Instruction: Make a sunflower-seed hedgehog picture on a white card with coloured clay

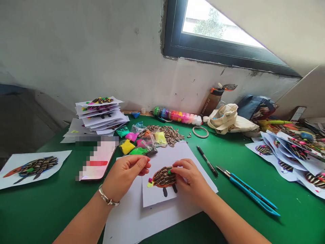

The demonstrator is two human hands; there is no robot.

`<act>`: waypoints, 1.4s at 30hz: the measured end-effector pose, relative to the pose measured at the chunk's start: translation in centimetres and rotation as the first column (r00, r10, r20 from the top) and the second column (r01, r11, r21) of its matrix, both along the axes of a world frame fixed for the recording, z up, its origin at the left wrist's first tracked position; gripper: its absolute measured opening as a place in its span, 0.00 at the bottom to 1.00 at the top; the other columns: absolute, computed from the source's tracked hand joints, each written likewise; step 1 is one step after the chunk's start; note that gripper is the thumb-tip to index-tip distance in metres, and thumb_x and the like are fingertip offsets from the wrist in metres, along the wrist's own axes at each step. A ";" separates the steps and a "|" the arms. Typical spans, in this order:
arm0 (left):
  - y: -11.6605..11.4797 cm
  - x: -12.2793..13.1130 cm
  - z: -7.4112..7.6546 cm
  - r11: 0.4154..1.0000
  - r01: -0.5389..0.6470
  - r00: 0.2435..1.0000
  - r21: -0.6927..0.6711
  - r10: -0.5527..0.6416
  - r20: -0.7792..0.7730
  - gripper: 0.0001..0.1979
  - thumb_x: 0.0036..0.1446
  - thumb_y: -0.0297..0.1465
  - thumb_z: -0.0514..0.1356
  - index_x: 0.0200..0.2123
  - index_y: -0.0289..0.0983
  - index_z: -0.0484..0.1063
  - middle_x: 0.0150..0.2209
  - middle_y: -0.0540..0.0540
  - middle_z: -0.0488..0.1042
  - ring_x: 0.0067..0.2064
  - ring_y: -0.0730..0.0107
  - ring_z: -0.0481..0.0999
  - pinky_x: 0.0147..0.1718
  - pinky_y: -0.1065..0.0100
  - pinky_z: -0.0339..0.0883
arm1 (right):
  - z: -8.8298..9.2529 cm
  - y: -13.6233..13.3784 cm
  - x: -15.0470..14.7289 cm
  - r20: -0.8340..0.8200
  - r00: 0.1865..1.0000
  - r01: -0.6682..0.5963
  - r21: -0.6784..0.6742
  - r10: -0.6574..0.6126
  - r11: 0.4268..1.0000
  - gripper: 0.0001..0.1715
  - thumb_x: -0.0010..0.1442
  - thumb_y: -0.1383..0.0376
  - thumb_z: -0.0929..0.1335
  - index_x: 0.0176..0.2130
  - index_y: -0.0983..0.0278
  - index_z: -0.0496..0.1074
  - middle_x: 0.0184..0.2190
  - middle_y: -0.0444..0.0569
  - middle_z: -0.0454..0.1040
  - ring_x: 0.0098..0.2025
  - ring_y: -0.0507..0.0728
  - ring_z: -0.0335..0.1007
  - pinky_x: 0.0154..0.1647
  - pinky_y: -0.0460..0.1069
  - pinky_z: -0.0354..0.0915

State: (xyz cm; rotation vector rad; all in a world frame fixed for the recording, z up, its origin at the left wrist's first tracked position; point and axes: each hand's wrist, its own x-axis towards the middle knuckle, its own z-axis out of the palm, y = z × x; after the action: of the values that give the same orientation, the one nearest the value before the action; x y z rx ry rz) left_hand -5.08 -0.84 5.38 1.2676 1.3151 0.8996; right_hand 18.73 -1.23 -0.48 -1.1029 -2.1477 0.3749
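On a small white sheet [152, 200] lies a bird-like picture [162, 178] made of striped sunflower seeds in an orange outline, with a green dot, dark legs and yellow and magenta bits at its left end. My right hand [189, 176] rests over the picture's right end, fingers bent and drawn together; what they hold, if anything, is hidden. Above the sheet's left edge, my left hand [133, 173] is closed in a pinch, and I cannot make out anything in it. Beyond the hands are bags of coloured clay [127, 146] and a pile of sunflower seeds [167, 134].
A phone [101, 161] and a seed picture on paper [38, 169] lie left. Stacked picture sheets [101, 117] stand behind. A pen [207, 161], blue tweezers-like tool [251, 193], tape ring [200, 132], bottle [213, 100], cloth bag [225, 117] and more sheets [291, 152] are right.
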 end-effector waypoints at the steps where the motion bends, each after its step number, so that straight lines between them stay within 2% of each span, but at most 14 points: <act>1: 0.0 0.0 0.0 1.000 0.000 1.000 0.000 0.000 -0.003 0.17 0.53 0.43 0.60 0.36 0.35 0.76 0.34 0.44 0.79 0.35 0.65 0.78 0.36 0.64 0.75 | 0.0 0.0 -0.1 0.001 1.000 -0.006 -0.001 0.006 1.000 0.19 0.53 0.77 0.63 0.38 0.61 0.75 0.39 0.51 0.74 0.44 0.60 0.63 0.43 0.57 0.65; 7: 0.0 0.0 0.2 1.000 -0.004 1.000 0.010 0.004 -0.007 0.17 0.53 0.43 0.60 0.36 0.35 0.76 0.34 0.44 0.79 0.34 0.65 0.78 0.35 0.64 0.75 | 0.6 -0.4 -0.3 -0.032 0.999 -0.041 -0.046 0.040 0.998 0.17 0.50 0.78 0.63 0.32 0.60 0.75 0.39 0.49 0.73 0.46 0.59 0.62 0.45 0.55 0.65; 14: -0.1 0.1 0.5 1.000 -0.021 1.000 0.009 0.021 0.003 0.17 0.53 0.43 0.60 0.36 0.34 0.76 0.34 0.44 0.79 0.34 0.65 0.78 0.35 0.64 0.76 | 0.8 -0.4 -0.2 -0.115 0.993 -0.033 -0.098 0.022 0.995 0.18 0.49 0.80 0.62 0.33 0.61 0.73 0.38 0.48 0.73 0.46 0.58 0.63 0.47 0.54 0.64; 18: -0.2 0.1 0.5 1.000 -0.022 1.000 0.012 0.022 -0.002 0.17 0.53 0.43 0.60 0.36 0.34 0.76 0.34 0.44 0.79 0.34 0.64 0.78 0.36 0.63 0.76 | 0.5 -0.2 -0.2 -0.095 0.995 -0.030 -0.056 0.024 0.998 0.20 0.51 0.78 0.62 0.37 0.59 0.74 0.38 0.49 0.74 0.45 0.58 0.64 0.46 0.55 0.65; 22: -0.2 0.0 0.5 1.000 -0.019 1.000 0.011 0.019 0.014 0.17 0.53 0.42 0.60 0.36 0.34 0.76 0.34 0.44 0.79 0.34 0.65 0.78 0.35 0.64 0.76 | 0.3 -0.3 -0.4 -0.046 0.997 -0.060 -0.006 0.060 0.998 0.19 0.51 0.78 0.63 0.36 0.59 0.75 0.38 0.49 0.74 0.46 0.60 0.63 0.45 0.57 0.66; 30: -0.3 0.1 0.7 1.000 -0.030 0.999 0.005 0.030 0.026 0.17 0.53 0.43 0.60 0.35 0.34 0.77 0.33 0.44 0.79 0.33 0.65 0.78 0.34 0.65 0.76 | 0.4 -0.3 -0.3 -0.129 0.992 0.000 -0.040 -0.005 0.999 0.20 0.52 0.78 0.62 0.38 0.59 0.75 0.38 0.49 0.75 0.46 0.58 0.65 0.47 0.56 0.65; 35: -0.4 0.0 0.6 1.000 -0.025 1.000 0.004 0.025 0.008 0.17 0.53 0.43 0.60 0.36 0.34 0.76 0.34 0.44 0.79 0.34 0.65 0.78 0.35 0.65 0.75 | 0.2 -0.1 -0.3 -0.078 0.995 -0.065 -0.025 0.063 0.998 0.20 0.51 0.77 0.63 0.36 0.59 0.76 0.39 0.49 0.75 0.47 0.60 0.64 0.47 0.56 0.65; 37: -0.4 0.1 0.7 1.000 -0.021 1.000 0.004 0.021 -0.002 0.17 0.52 0.43 0.60 0.36 0.34 0.76 0.34 0.44 0.79 0.33 0.65 0.78 0.35 0.66 0.75 | 0.3 0.0 0.0 -0.107 0.994 -0.021 -0.038 0.017 0.999 0.19 0.52 0.76 0.63 0.37 0.59 0.77 0.40 0.49 0.75 0.48 0.60 0.64 0.48 0.56 0.65; 42: -0.2 0.3 0.7 0.999 -0.019 0.995 0.033 0.022 -0.096 0.18 0.52 0.44 0.59 0.35 0.35 0.77 0.34 0.44 0.79 0.34 0.64 0.78 0.35 0.65 0.74 | 1.0 0.5 1.3 -0.255 0.932 0.220 -0.163 -0.257 0.962 0.13 0.57 0.68 0.63 0.37 0.59 0.76 0.40 0.51 0.75 0.45 0.59 0.69 0.48 0.56 0.64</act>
State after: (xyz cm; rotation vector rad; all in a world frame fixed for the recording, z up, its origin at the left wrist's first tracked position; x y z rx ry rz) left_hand -4.79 -1.08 6.04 1.3388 1.3965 0.8861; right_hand 20.06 -0.71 0.53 -1.2897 -1.7429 0.5295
